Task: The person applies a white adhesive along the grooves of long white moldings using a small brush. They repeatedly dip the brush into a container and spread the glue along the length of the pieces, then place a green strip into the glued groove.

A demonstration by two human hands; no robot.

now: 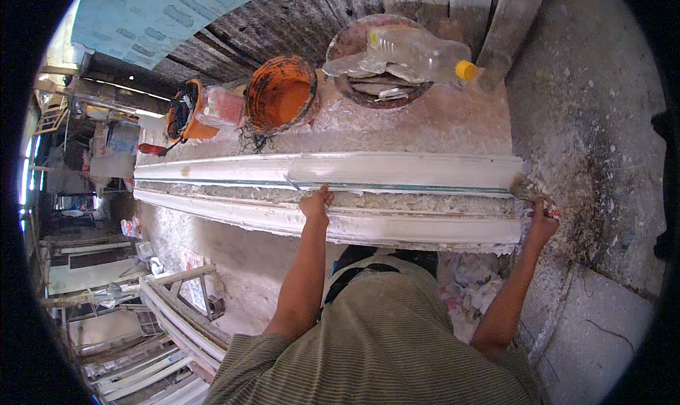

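A long white moulding with a raised far strip (411,165) and a near strip (425,228) lies across the bench before me. A dark green line (397,187) runs along it, with a rough, crusted channel between the strips. My left hand (316,204) is closed on a thin metal tool (292,182), whose blade slants toward the green line. At the moulding's right end, my right hand (544,221) grips a brush (523,187), its bristles against the end of the far strip. Fingers partly cover its handle.
Behind the moulding stand an orange bucket (282,104), a round basin (418,97) of plaster pieces, a clear plastic bottle (418,54) with a yellow cap and an orange container (201,130). A rough wall (595,121) rises at right. Wooden frames (177,313) lie lower left.
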